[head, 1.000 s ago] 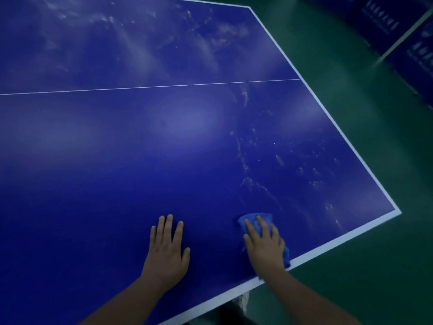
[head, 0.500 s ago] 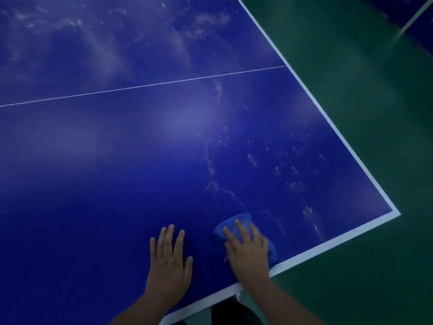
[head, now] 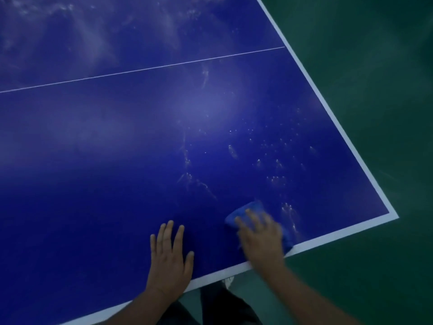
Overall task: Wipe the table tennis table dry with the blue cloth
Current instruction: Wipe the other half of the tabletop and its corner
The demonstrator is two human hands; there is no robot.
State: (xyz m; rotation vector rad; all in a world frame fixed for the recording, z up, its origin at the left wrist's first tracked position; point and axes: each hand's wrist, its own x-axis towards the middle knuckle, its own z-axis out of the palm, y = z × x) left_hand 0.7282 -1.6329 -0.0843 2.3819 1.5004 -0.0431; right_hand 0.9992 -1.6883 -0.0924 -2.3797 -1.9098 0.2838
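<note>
I find the table tennis table [head: 117,184] taking up most of the head view, its dark blue top bordered by a white edge line [head: 339,238] and crossed by a thin white centre line [head: 140,69]. The left hand [head: 169,261] rests flat on the top near the near edge, palm down, fingers straight and slightly apart, thumb out to the side, holding nothing. The right hand [head: 261,240] lies just beside it towards the near right corner and is blurred. As far as I can tell its fingers are stretched out, side by side, pressing down on the blue cloth [head: 251,207] rather than curled round it. The cloth is bunched on the table under that hand, one fold showing past the fingertips and another at the hand's outer side, where it reaches the white edge line. Water droplets [head: 276,179] and thin wet streaks are scattered on the surface beyond and to the right of the cloth, towards the corner. Paler smears [head: 93,38] cover the far half past the centre line. The part of the top to the left of the left hand shows no marks that I can make out. Green floor [head: 375,90] surrounds the table on the right. Below the near edge I note dark trousers [head: 218,306] and a small white object [head: 229,281], too indistinct to identify.
</note>
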